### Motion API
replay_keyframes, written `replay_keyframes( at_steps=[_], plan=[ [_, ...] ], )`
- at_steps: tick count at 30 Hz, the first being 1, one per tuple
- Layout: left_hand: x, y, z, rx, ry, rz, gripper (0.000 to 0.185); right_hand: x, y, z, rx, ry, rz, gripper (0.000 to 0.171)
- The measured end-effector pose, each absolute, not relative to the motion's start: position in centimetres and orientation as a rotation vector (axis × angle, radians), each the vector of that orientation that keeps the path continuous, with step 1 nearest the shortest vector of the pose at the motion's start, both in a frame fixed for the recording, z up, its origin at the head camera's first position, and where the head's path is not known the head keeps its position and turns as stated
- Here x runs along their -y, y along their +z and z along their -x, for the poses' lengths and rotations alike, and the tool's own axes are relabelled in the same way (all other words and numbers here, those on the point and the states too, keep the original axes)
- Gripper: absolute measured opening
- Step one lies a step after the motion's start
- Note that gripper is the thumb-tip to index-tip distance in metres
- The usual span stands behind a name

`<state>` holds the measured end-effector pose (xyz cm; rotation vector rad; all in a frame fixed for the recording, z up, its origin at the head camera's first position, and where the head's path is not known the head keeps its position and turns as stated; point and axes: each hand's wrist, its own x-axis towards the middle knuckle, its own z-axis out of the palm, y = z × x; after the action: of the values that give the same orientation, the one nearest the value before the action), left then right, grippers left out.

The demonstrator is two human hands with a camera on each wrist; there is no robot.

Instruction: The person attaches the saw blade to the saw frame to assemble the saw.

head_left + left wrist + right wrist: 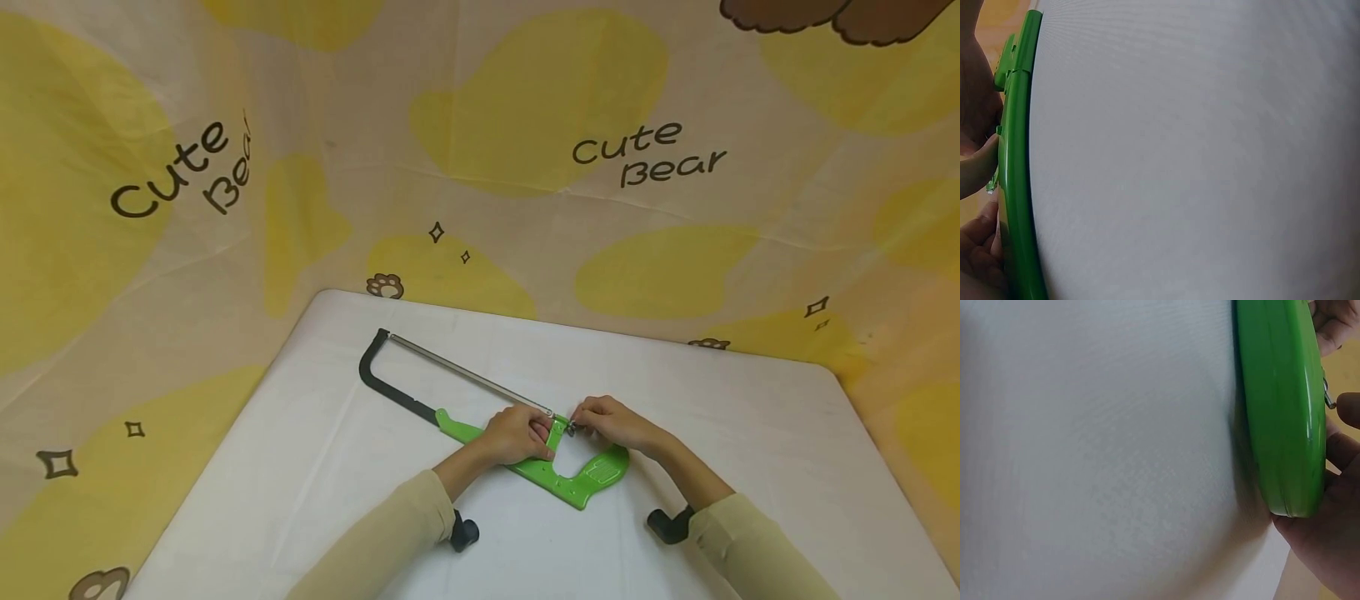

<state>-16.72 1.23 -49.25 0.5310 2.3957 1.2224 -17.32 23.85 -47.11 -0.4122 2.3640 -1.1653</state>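
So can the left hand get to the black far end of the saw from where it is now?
Probably yes. The left hand grips the green handle, and the black end lies uncovered on the table with nothing between them.

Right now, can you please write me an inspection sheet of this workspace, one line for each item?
Surface: white table, bare around the work.
Job's things: hacksaw lies flat, green handle near the person, black frame end and blade pointing away to the left; small metal nut at the handle end of the blade.
Clutter: nothing seen.
Grippers: left hand grips the green handle; right hand pinches the nut with its fingertips.
Cables: nothing seen; a black wrist camera sits on each forearm.
Surroundings: yellow and cream cloth printed "Cute Bear" hangs behind and beside the table.
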Motion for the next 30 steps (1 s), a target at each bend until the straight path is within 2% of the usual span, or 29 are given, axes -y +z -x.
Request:
replay_keyframes(
  at_steps=[12,26,30],
  plan=[
    [-1.20,-49.31,16.77,-2.401,1.211,-0.530,0.037,-23.82,-47.06,17.31,-2.356,-1.203,0.424,0.025],
    [-1.22,-49.20,16.79,-2.395,1.213,-0.521,0.036,-24.02,-47.68,17.36,-2.396,-1.214,0.430,0.006],
    [-1.20,-49.15,16.76,-2.399,1.207,-0.516,0.036,-23.95,-47.56,17.27,-2.388,-1.200,0.451,0.009]
  ],
)
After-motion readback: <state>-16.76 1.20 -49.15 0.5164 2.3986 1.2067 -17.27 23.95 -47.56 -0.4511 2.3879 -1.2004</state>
